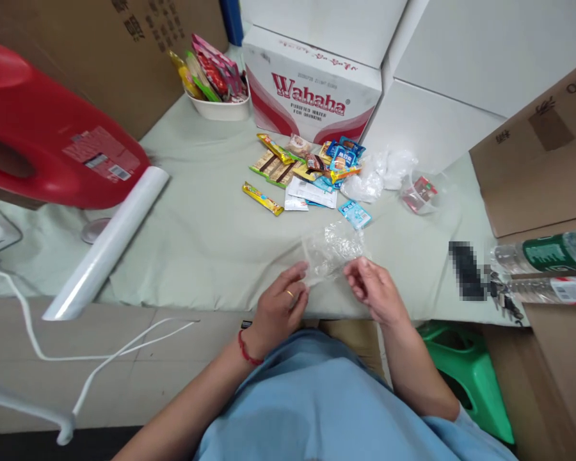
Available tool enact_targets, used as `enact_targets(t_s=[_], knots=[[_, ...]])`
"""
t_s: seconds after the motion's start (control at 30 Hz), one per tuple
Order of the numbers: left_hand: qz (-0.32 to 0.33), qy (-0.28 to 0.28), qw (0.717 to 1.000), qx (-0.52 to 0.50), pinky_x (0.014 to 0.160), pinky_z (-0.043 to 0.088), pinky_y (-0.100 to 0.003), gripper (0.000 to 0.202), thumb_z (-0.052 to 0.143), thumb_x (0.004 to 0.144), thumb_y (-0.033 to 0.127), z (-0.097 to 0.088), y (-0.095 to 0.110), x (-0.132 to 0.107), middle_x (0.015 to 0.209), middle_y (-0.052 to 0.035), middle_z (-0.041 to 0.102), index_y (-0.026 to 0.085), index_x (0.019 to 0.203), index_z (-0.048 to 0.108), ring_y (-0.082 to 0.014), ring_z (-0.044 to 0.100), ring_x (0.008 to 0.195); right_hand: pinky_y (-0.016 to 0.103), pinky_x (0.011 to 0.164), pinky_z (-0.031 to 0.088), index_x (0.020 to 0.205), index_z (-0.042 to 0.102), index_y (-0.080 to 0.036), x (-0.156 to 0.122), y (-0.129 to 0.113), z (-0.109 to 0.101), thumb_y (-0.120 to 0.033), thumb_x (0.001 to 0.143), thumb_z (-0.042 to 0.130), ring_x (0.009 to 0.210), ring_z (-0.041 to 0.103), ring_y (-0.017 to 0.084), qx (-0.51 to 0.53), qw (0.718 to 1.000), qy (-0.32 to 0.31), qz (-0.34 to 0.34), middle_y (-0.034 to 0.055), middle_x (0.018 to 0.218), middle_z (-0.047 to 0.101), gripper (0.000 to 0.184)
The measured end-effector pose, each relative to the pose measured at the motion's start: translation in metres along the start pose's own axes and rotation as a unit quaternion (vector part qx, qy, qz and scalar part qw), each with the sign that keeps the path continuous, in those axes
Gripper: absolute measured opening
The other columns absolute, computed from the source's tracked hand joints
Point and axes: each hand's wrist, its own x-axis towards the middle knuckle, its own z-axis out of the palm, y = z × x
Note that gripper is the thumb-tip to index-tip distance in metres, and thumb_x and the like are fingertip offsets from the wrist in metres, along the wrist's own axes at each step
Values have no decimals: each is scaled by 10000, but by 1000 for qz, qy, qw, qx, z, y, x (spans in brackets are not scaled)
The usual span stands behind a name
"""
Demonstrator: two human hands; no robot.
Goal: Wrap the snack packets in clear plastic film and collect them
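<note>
A crinkled clear plastic bag (333, 250) lies on the cloth-covered table between my two hands. At its left edge, my left hand (281, 304) has its fingers bent against the plastic; a ring and a red string bracelet show on it. My right hand (377, 288) is curled in a pinch at the bag's lower right corner. Just beyond the bag are a small light-blue packet (355, 214), white sachets (312, 192), a yellow snack stick (262, 198) and a pile of wrapped snacks (312, 160).
Behind stand a white tub (221, 109) of snack packets and a Wahaha carton (312, 96). Bunched clear bags (369, 176) and a clear plastic cup (420, 195) sit right. A red jug (62, 134) and white roll (108, 243) are left; plastic bottles (554, 253) and keys (504, 298) right.
</note>
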Motion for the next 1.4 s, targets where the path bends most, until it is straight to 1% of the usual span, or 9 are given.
enact_targets(t_s=[0.17, 0.4, 0.47, 0.57, 0.7, 0.87, 1.07, 1.23, 1.4], knots=[[86, -105, 990, 47, 1203, 498, -487, 218, 525, 974, 159, 13, -5, -6, 1490, -120, 644, 224, 1006, 731, -255, 595, 1408, 228, 449, 329, 771, 582, -212, 27, -6, 33, -819, 868, 577, 540, 421, 101, -51, 996, -66, -34, -32, 653, 499, 615], [59, -88, 994, 27, 1210, 463, -530, 193, 639, 901, 202, 7, -4, -20, 1529, -138, 599, 236, 1074, 719, -302, 549, 1441, 235, 491, 463, 944, 672, -228, 34, 8, 28, -499, 873, 717, 601, 523, 128, -86, 983, -141, -79, -23, 758, 611, 284], [12, -20, 1000, -14, 1155, 489, -521, 153, 639, 913, 255, 3, -1, -19, 1443, -134, 651, 246, 1053, 699, -304, 587, 1377, 253, 570, 501, 944, 692, -227, 33, 13, 28, -401, 916, 666, 690, 575, 156, -165, 972, -91, -138, 7, 803, 635, 178], [-140, 82, 984, -68, 829, 577, -391, 227, 538, 996, 425, 2, 5, -4, 1013, -88, 731, 237, 912, 635, -236, 696, 949, 281, 707, 500, 934, 718, -221, 32, 19, 37, -245, 963, 583, 807, 602, 184, -350, 905, -19, -240, 54, 892, 654, 141], [-247, 72, 959, -115, 635, 499, -301, 364, 695, 871, 570, 7, 8, 27, 742, -5, 630, 227, 803, 593, -177, 606, 687, 285, 699, 468, 927, 734, -207, 31, 25, 56, -170, 1005, 513, 789, 585, 191, -467, 839, -52, -274, 63, 877, 637, 238], [-307, 75, 904, -288, 653, 514, -270, 415, 840, 719, 549, 4, 0, 36, 754, 9, 649, 196, 809, 640, -141, 621, 693, 279, 734, 517, 1127, 752, -224, 33, 21, 46, -196, 937, 658, 806, 636, 166, -322, 909, -91, -247, 43, 940, 668, 214], [-318, 105, 870, -363, 626, 476, -217, 449, 904, 662, 506, -15, -3, 33, 760, 11, 665, 174, 812, 640, -92, 590, 665, 276, 664, 535, 953, 784, -228, 37, 8, 19, -389, 844, 805, 699, 627, 137, -55, 986, -82, -136, 12, 883, 691, 195], [-310, 156, 881, -321, 621, 454, -217, 399, 865, 663, 467, -37, -5, 32, 775, 10, 668, 182, 799, 621, -93, 571, 658, 255, 650, 498, 910, 768, -225, 41, 12, 1, -428, 768, 865, 664, 582, 121, 32, 990, 72, -118, 0, 811, 689, 265], [-321, 134, 934, -83, 577, 424, -260, 291, 704, 782, 479, -56, -22, 5, 660, 26, 577, 199, 812, 627, -129, 513, 595, 268, 622, 490, 908, 729, -218, 31, 38, -35, -489, 805, 791, 636, 557, 130, -38, 985, 141, -88, -3, 781, 659, 296]])
